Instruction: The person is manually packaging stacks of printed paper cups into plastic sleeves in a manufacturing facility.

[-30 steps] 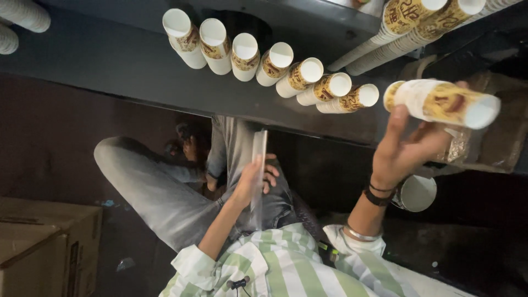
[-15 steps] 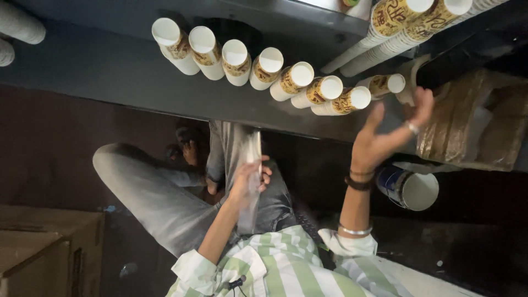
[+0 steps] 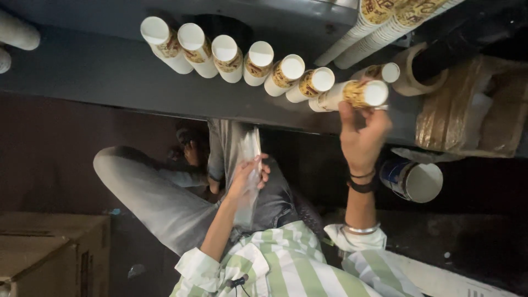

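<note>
Cup stack set at the row's end

Cup stack (image 3: 352,94) lies upper right of centre on the grey worktop (image 3: 99,77), right hand (image 3: 363,135) fingers curled around it. Left hand (image 3: 247,173), centre frame, grips a clear plastic sleeve (image 3: 247,159) shut.

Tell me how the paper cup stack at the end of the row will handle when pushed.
The cup stack under the right hand is probably light, being thin paper cups. Tall and narrow, it looks apt to tip. Its nested cups may slide apart if gripped loosely.
</note>
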